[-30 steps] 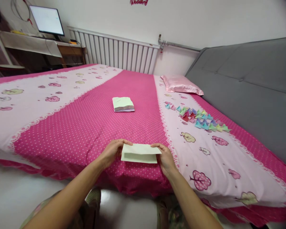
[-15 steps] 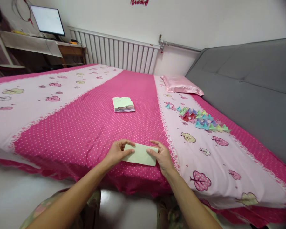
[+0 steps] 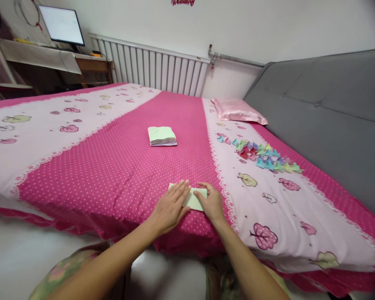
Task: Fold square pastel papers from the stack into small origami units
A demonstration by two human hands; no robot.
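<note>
A folded pale green paper lies on the pink dotted bedspread near the bed's front edge. My left hand lies flat on top of it, fingers stretched out together, covering its left half. My right hand rests on the paper's right end, with the fingertips curled down onto it. Only a small strip of the paper shows between the two hands.
A stack of coloured paper sheets sits mid-bed. Several small folded paper shapes lie in rows on the right, near a pink pillow. A grey headboard is at right, a radiator and a monitor behind.
The paper was held up half-folded, then laid flat on the bed. My left hand has slid rightward over it and now presses it flat; my right hand stays at its right end.
</note>
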